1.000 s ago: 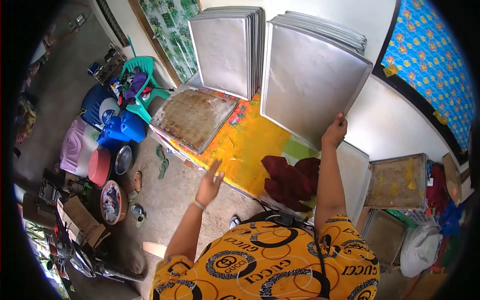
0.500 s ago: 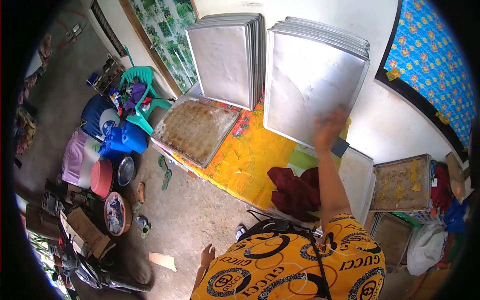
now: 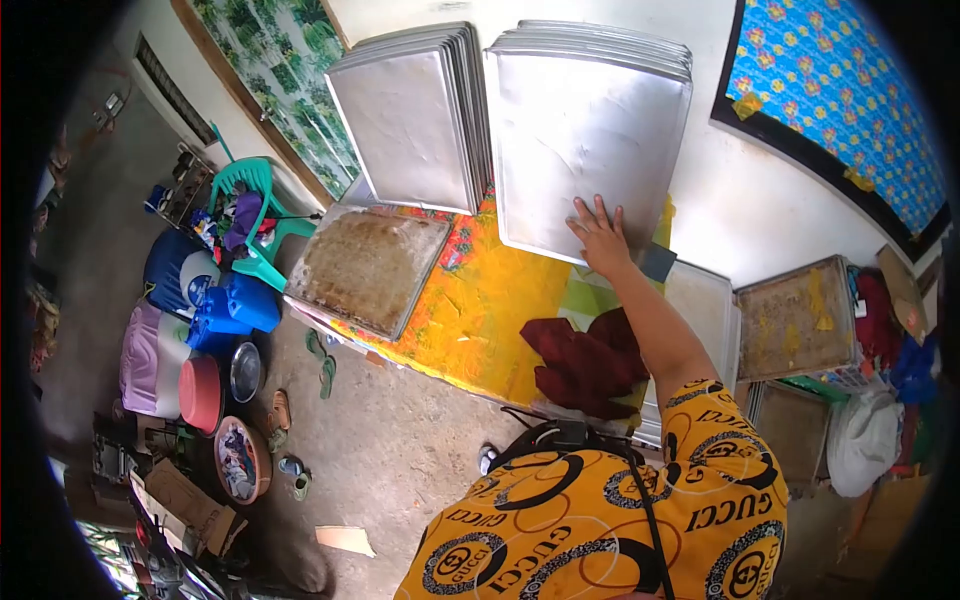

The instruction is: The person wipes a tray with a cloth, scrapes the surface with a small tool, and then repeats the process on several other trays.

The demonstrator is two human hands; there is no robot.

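Observation:
My right hand lies with fingers spread against the lower part of the front metal baking tray, which leans in an upright stack at the wall. To its left leans a second stack of baking trays. A dark red cloth is crumpled on the table below my right forearm. At the table's left end a brown-stained tray lies flat. My left hand is out of sight.
The table has a yellow flowered cover. More trays stand at the right. On the floor at left are a green plastic chair, blue jugs, a basin of clothes and a motorcycle.
My right hand has moved a little left across the tray face and its fingers show clearly now. My left hand has dropped out of view. The camera view has shifted.

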